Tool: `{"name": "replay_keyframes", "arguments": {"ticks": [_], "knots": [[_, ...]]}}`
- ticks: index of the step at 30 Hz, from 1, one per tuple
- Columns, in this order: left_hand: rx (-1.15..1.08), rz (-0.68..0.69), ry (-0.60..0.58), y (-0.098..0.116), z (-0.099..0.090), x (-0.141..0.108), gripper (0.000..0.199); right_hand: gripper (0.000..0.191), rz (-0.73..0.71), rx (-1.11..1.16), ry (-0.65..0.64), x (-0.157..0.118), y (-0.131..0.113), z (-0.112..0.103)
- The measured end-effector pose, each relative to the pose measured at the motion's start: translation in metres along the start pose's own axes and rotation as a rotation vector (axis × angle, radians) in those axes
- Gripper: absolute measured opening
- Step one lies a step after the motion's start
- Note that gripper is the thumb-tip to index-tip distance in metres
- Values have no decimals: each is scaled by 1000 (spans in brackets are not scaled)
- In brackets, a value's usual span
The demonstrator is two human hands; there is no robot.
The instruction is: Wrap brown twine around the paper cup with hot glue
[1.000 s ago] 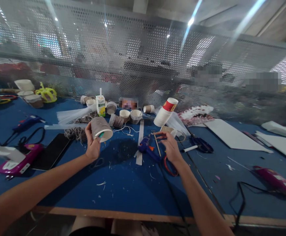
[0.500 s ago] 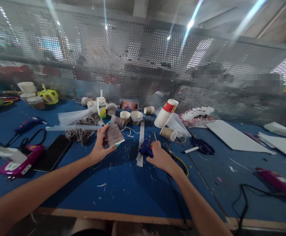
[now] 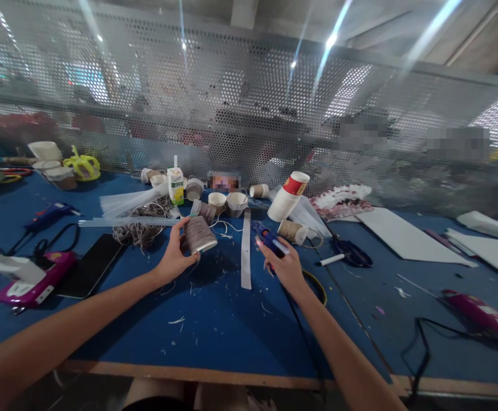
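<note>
My left hand (image 3: 175,256) is wrapped round a paper cup covered in grey-brown yarn (image 3: 201,234), tilted so its white rim shows at the lower right. In my right hand (image 3: 286,265) is a blue hot glue gun (image 3: 267,235), a pale glue stick jutting from its back end. Its nozzle points away to the upper left, apart from the cup. Between the two hands a white strip (image 3: 246,257) lies on the blue table. Just beyond the held cup is another yarn-wrapped cup (image 3: 203,210), partly hidden.
At the back stand a drink carton (image 3: 175,186), small cups (image 3: 237,204) and a leaning stack of paper cups (image 3: 283,204). A yarn tangle (image 3: 142,228) and a phone (image 3: 91,266) lie left. Scissors (image 3: 353,253) and a white board (image 3: 407,235) lie right.
My right hand has turned the glue gun and brought it off the white strip, slightly to the right. The wrapped cup has rotated a little in my left hand.
</note>
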State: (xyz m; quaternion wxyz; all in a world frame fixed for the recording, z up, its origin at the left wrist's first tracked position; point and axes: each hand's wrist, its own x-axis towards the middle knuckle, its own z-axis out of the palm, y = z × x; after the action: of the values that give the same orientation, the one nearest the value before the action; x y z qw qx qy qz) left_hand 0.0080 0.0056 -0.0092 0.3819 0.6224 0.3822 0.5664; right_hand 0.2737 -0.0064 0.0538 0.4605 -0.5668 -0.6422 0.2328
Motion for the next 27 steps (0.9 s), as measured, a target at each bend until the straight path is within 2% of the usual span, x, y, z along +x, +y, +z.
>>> {"name": "replay_keyframes", "arguments": {"ticks": [4, 7, 11, 13, 15, 20, 23, 27], "knots": [[-41, -5, -9, 1, 1, -1, 74, 41, 203, 399, -140, -5, -8, 3], [-27, -6, 5, 2, 1, -1, 71, 43, 246, 572, -195, -9, -12, 6], [-8, -4, 27, 3, 1, -1, 70, 44, 284, 687, -354, -13, -20, 7], [-12, 11, 41, 3, 1, -1, 71, 42, 277, 695, -444, -16, -24, 8], [-16, 20, 50, 2, 2, 0, 72, 43, 251, 691, -470, -19, -25, 8], [-15, 35, 4, 2, 1, 1, 79, 41, 232, 532, -327, -23, -16, 11], [19, 37, 3, 2, 0, 1, 82, 38, 206, 398, -348, -24, -13, 13], [68, 30, 10, 6, 0, 0, 80, 29, 81, 254, -356, -30, -17, 20]]}}
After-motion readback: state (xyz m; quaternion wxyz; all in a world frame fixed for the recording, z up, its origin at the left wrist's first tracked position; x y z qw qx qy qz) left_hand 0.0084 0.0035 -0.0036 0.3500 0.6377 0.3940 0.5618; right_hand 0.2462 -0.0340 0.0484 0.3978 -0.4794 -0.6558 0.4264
